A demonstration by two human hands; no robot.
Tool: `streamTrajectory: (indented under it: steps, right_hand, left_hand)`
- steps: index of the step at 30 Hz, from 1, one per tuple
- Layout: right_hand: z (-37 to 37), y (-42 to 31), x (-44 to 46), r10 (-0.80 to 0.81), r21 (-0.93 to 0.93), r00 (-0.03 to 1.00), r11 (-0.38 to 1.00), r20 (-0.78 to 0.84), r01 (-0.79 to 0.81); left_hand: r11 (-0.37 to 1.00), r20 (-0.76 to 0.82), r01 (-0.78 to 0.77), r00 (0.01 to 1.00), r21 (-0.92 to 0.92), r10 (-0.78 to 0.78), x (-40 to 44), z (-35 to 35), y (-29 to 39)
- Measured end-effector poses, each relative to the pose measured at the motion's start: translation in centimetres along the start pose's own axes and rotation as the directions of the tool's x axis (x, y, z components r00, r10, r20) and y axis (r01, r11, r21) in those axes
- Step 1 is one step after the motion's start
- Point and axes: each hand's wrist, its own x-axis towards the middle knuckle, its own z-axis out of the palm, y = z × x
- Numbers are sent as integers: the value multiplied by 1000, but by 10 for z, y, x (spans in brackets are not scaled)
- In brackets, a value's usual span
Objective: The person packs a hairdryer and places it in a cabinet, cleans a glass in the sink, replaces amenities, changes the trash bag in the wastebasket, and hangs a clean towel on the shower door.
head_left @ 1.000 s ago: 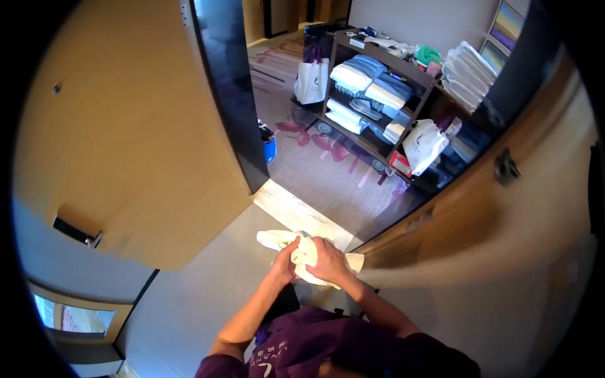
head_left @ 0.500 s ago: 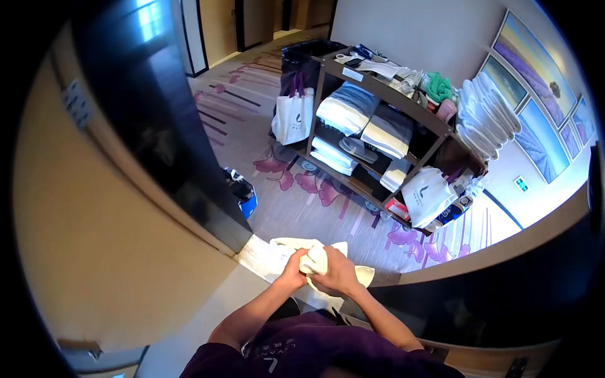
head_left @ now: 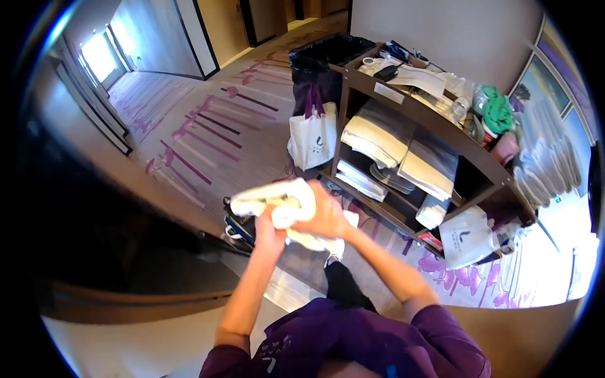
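A bunched white cloth [head_left: 252, 200] is held in front of my body, over the doorway. My left hand [head_left: 270, 228] is closed on it from the lower left. My right hand [head_left: 324, 211] wraps round it from the right, slightly blurred. Part of the cloth hangs below my hands. Ahead and to the right stands a dark brown cart [head_left: 428, 113] with folded linens [head_left: 381, 135] on its shelves; my hands are apart from it.
A black-lined bin bag [head_left: 331, 51] and a white tote [head_left: 313, 135] are at the cart's left end. Another tote [head_left: 467, 236] hangs at its right, below stacked white towels [head_left: 548, 160]. A dark bag [head_left: 242, 225] sits by the doorway. Patterned carpet [head_left: 208, 129] runs down the corridor.
The view has moved through the doorway towards the cart, showing more corridor at the left. My hands and the cloth have risen in view. A foot now shows ahead of my body.
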Motion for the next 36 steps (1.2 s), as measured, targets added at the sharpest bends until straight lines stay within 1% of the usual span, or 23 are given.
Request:
streamTrajectory:
  steps: [1, 2, 4, 6, 8, 10, 11, 14, 16, 17, 19, 20, 22, 23, 24, 26, 27, 28, 30, 32, 33, 34, 36]
  right_hand:
    - [-22, -3, 41, -81, -18, 997, 997, -16, 81]
    - [-45, -8, 82, -162, -38, 986, 986, -32, 161]
    - [-100, -9, 166, -342, 105, 938, 932, -64, 347]
    - [-158, -13, 238, -460, 158, 885, 870, -76, 466]
    - [-224, -35, 289, -332, 301, 943, 899, -2, 317]
    - [-259, -22, 351, -323, 484, 941, 811, -100, 329]
    - [-275, -16, 378, -323, 491, 935, 796, -148, 353]
    - [-309, 36, 457, -363, 147, 865, 890, -346, 432]
    - [-323, 97, 500, -360, -351, 846, 909, -394, 223]
    - [-326, 113, 504, -230, -353, 891, 932, -392, 85]
    - [-336, 144, 509, -142, -206, 902, 977, -408, 60]
    - [-337, 155, 509, -118, -158, 890, 986, -440, 53]
    - [-347, 162, 498, -138, -148, 872, 986, -470, 76]
    - [-350, 165, 494, -92, -21, 876, 995, -474, 93]
    - [-354, 158, 486, -72, -26, 869, 997, -489, 68]
    - [-358, 141, 469, 104, 253, 881, 967, -461, 18]
    - [-358, 142, 465, 114, 275, 868, 961, -483, 27]
    - [-358, 140, 458, 130, 273, 856, 962, -501, 14]
    - [-359, 136, 442, 208, 275, 825, 959, -526, -66]
    - [-357, 140, 429, 260, 328, 813, 940, -520, -91]
    - [-355, 136, 422, 280, 329, 782, 939, -556, -102]
    - [-355, 131, 414, 299, 330, 749, 937, -591, -113]
    - [-355, 124, 396, 358, 363, 699, 920, -619, -149]
  left_hand:
    - [999, 55, -45, 998, 7, 45, 33, 29, 19]
    - [994, 29, -108, 994, 14, 108, 61, 66, 42]
    - [963, 159, -267, 953, 41, 258, 121, 139, 86]
    - [917, 312, -379, 892, 123, 327, 163, 221, 133]
    - [814, 458, -508, 817, 282, 351, 212, 294, 176]
    - [740, 576, -619, 716, 264, 394, 260, 365, 203]
    - [664, 649, -681, 661, 308, 377, 290, 395, 218]
    - [403, 751, -818, 554, 410, 359, 373, 472, 241]
    - [293, 795, -886, 454, 359, 401, 412, 514, 240]
    - [300, 804, -887, 449, 350, 390, 435, 528, 242]
    - [227, 706, -910, 413, 347, 576, 492, 553, 247]
    - [-172, 772, -947, 107, 270, 627, 545, 562, 255]
    - [-126, 657, -809, 365, 575, 660, 597, 580, 250]
    - [-159, 652, -847, 256, 507, 714, 639, 589, 244]
    - [-139, 659, -856, 269, 498, 702, 652, 597, 238]
    - [355, 515, -850, 520, 390, 682, 654, 613, 232]
    - [403, 561, -854, 520, 329, 644, 650, 620, 234]
    - [471, 527, -831, 553, 296, 645, 661, 630, 231]
    - [308, 679, -949, 268, 65, 683, 679, 633, 221]
    - [167, 905, -966, 243, 195, 348, 699, 653, 236]
    - [65, 909, -986, 168, 155, 382, 708, 664, 238]
    - [304, 837, -928, 336, 216, 431, 716, 671, 233]
    - [411, 835, -894, 358, 178, 418, 738, 693, 235]
